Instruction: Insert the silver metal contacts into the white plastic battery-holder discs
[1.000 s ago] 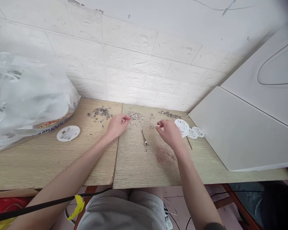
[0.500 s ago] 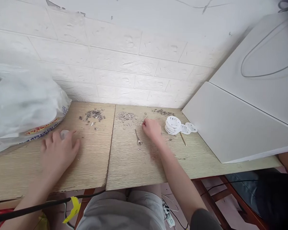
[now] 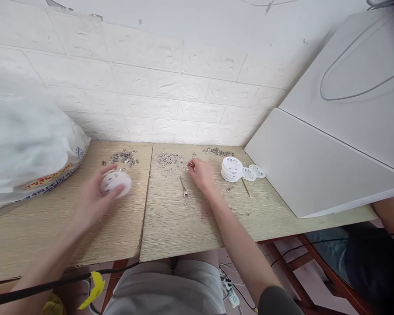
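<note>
My left hand [image 3: 93, 194] grips a round white plastic disc [image 3: 121, 183] with dark spots or holes, raised over the left part of the table. Its fingers and thumb lie around the disc's left side; motion blurs it a little. My right hand [image 3: 202, 175] is closed in a pinch beside a pile of tiny silver metal parts [image 3: 168, 159]; whatever sits between its fingertips is too small to name. Just left of that hand lies a small metal piece with a thin stem [image 3: 184, 189]. Right of it stands a stack of white discs [image 3: 230, 170].
More small metal parts [image 3: 124, 157] lie at the left, and another dark pile [image 3: 218, 152] near the wall. Flat white discs [image 3: 253, 172] and a thin wooden stick [image 3: 246, 187] rest by a white panel [image 3: 318, 175]. A bulky plastic bag [image 3: 36, 144] stands left. A person's arm shows far right.
My left hand has moved right and up from beside the bag, now with the white disc in its grip. My right hand stays at the metal pile. The view has shifted slightly.
</note>
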The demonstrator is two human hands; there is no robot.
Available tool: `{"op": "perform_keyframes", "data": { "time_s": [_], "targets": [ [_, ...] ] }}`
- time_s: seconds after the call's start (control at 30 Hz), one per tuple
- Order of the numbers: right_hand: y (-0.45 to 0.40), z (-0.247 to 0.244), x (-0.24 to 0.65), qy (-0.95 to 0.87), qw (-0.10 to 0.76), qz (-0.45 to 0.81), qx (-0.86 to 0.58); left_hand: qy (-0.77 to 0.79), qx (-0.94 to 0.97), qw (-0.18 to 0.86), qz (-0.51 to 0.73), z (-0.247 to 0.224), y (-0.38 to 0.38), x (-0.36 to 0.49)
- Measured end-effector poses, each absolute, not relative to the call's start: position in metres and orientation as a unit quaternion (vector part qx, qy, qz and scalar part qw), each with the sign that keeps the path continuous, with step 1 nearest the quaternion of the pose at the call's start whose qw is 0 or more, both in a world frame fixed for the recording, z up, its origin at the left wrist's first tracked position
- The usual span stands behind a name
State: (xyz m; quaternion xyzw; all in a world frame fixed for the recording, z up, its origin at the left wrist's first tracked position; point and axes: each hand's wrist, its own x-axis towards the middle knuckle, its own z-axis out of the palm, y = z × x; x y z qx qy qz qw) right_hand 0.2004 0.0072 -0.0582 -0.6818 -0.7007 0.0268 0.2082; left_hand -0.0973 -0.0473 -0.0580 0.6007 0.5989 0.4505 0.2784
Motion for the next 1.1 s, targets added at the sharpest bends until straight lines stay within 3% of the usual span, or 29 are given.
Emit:
{"op": "perform_keyframes", "data": {
  "time_s": [0.13, 0.23, 0.37, 0.6, 0.7, 1.1],
  "targets": [
    [0.007, -0.061, 0.201, -0.714, 0.233, 0.032, -0.659, 0.481, 0.525, 0.524, 0.467, -0.049, -0.019, -0.038],
    [0.007, -0.063, 0.202, -0.718, 0.249, 0.041, -0.649, 0.425, 0.470, 0.607, 0.480, -0.054, 0.001, 0.002],
    [0.007, -0.064, 0.204, -0.715, 0.272, 0.045, -0.642, 0.433, 0.479, 0.573, 0.504, -0.070, 0.014, 0.026],
    [0.007, -0.063, 0.200, -0.717, 0.292, 0.087, -0.627, 0.397, 0.671, 0.312, 0.543, -0.068, 0.010, 0.010],
    [0.007, -0.065, 0.199, -0.726, 0.301, 0.095, -0.611, 0.392, 0.691, 0.264, 0.547, -0.068, 0.012, 0.006],
    [0.007, -0.067, 0.200, -0.730, 0.346, 0.122, -0.577, 0.409, 0.460, 0.541, 0.573, -0.063, 0.014, 0.015]
  ]
}}
